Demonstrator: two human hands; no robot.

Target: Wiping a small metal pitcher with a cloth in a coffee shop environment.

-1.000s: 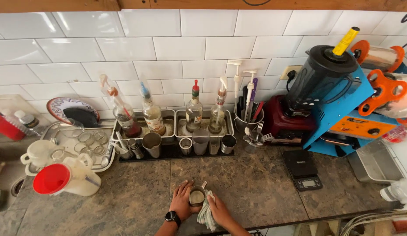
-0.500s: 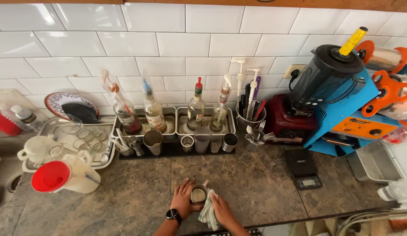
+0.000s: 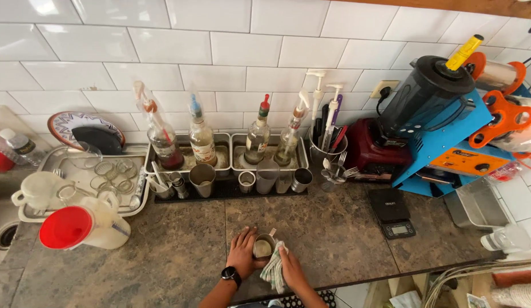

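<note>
Hands barely moved: left hand grip clasps metal cup, right hand pinches cloth

The scene is evenly and brightly lit from above. Soft glare is seen on the glossy white wall tiles. Wide-angle bending is noticed toward the edges. Everything is rendered fairly sharp, with only short, faint shadows.

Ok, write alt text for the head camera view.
Seen from above, a person's left hand steadies a small metal cup on a stone counter while the right hand presses a cloth against it. Behind stand syrup bottles in steel trays, a blender and a scale.
</note>
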